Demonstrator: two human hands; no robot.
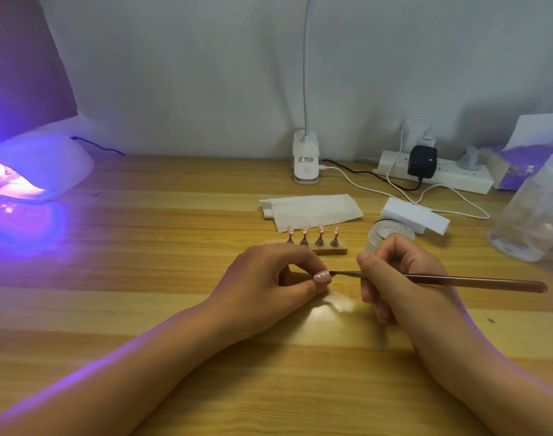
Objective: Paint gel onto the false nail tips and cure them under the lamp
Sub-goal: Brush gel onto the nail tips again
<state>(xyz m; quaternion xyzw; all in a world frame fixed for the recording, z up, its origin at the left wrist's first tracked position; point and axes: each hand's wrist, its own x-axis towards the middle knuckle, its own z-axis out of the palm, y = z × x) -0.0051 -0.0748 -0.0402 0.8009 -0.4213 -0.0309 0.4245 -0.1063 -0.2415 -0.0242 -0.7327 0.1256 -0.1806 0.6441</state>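
the curing lamp (39, 165) sits at the ten o'clock edge of the wooden table (143, 309). it is lit violet, with its mouth turned toward the work, probably so a painted tip can go straight in. something lies in the glow inside, but i cannot tell what.

the left hand (268, 278) rests on the table near the middle. its thumb and forefinger pinch one pink nail tip (323, 277) with the decorated face up and turned to three o'clock, toward the brush. at twelve o'clock from that hand a small rack (330, 249) holds four more tips (321, 229) upright on pegs. they stand apart, likely so wet gel touches nothing.

the brush (441, 280) lies nearly level, and its fine point touches the held tip's edge. the right hand (394, 275) pinches it close to the point, with the other fingers curled under and the wrist low to the table. that looks like a way to steady small strokes.

just behind this hand, at twelve o'clock, stands a small glass cup (391, 236), near enough to dip into. what it holds is unclear. at the three o'clock edge stands a large clear jar (533, 215), well apart from the hands. it is too blurred to say what is in it.
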